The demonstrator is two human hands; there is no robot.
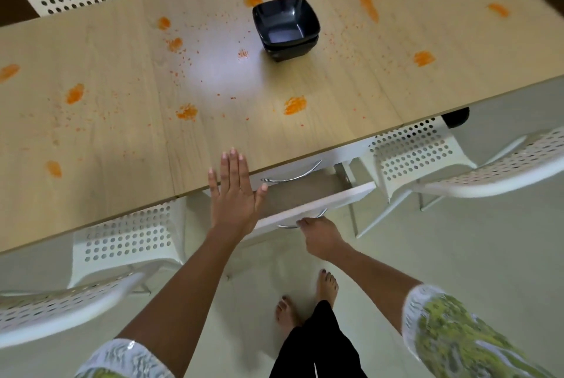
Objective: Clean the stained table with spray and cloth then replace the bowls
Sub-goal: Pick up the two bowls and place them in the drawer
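The right hand (322,237) curls its fingers on the curved metal handle (300,223) of the open white drawer (317,202). The left hand (233,191) lies flat, fingers together, on the light wooden worktop (122,133) edge. Far off sit 2 stacked black square bowls (286,28), orange stains (294,105) around.

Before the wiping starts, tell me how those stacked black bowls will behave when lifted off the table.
The black bowls look rigid and glossy, so probably a bit slippery. Two seem nested, so the lower one may stay behind unless it is gripped. Their square, flat-based shape suggests they won't roll, though they might slide on the smooth table.
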